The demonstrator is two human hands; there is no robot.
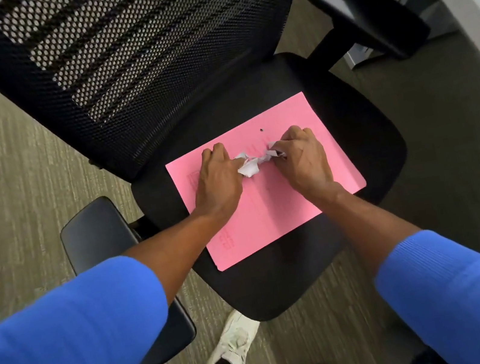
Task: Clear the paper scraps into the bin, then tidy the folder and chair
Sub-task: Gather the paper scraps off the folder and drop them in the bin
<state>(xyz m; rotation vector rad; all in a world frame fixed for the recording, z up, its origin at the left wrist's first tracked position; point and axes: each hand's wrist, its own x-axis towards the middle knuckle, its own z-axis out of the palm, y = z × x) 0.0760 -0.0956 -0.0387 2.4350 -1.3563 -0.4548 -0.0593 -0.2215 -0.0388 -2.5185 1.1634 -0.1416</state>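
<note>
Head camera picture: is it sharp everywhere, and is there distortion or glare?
Head view: the hands, left hand and right hand, the paper scraps and the pink folder are fairly sharp; the blue sleeves and carpet near the edges look smeared; wide-angle bending curves the chair; light is even, with no strong glare.

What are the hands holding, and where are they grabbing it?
Both hands are gathering crumpled white paper scraps on the pink folder. The left hand grips the left end of the bunch, the right hand pinches its right end.

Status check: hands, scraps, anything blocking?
Left hand and right hand closed on paper scraps atop pink folder on chair seat. No bin visible. Nothing blocking.
</note>
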